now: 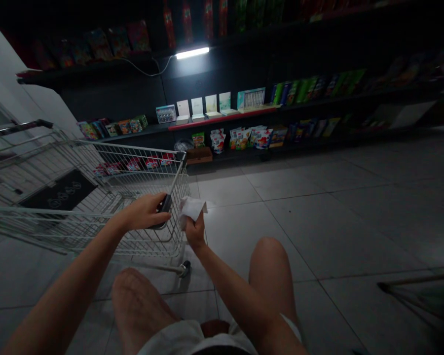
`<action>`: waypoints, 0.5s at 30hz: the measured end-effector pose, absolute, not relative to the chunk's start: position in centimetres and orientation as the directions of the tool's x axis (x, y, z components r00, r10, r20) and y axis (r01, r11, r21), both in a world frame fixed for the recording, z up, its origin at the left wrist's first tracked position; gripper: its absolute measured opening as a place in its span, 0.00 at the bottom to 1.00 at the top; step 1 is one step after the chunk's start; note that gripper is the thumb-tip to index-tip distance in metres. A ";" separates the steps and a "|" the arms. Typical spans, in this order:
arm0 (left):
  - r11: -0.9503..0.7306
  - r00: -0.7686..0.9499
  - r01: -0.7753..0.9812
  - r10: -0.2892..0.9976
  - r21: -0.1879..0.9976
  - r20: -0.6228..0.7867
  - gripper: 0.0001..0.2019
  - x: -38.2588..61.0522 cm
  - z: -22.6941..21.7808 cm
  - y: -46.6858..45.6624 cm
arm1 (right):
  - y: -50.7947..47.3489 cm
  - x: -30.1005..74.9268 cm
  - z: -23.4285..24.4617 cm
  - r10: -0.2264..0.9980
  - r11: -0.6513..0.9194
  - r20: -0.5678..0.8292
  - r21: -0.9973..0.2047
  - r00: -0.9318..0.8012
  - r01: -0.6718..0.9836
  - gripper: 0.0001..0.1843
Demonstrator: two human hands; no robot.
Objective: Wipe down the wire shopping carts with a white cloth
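Wire shopping cart [144, 170] at left, stocked shelves [222, 118] ahead across the tiled floor [318, 222]

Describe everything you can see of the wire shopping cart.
The shopping cart is a silvery metal wire basket, seen from above at a slant, with a rail along its top edge and a small dark caster wheel below its near corner. It stands on pale floor tiles. The left hand is at its near end, closed around a dark object against the wires; whether that object is part of the cart cannot be told.
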State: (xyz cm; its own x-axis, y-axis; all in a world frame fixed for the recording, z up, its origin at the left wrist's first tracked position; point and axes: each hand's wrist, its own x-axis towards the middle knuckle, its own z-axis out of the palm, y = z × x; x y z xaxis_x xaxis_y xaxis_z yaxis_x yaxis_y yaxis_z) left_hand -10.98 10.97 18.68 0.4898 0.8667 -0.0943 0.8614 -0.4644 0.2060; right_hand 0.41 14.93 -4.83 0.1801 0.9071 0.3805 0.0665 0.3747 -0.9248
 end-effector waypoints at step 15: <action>-0.418 0.440 0.892 0.890 0.169 -0.118 0.17 -12.4 19.0 8.9 | 17.7 -1.0 2.3 0.802 0.549 0.556 -0.830 0.219 0.094 0.20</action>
State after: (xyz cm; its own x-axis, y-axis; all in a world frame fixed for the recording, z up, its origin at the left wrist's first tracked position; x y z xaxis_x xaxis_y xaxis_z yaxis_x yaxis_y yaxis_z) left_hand -12.36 8.87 18.96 0.4398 0.8903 -0.1180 0.8924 -0.4185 0.1691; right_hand -0.97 17.73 2.29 0.2190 0.8021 0.5555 0.0941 0.5494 -0.8303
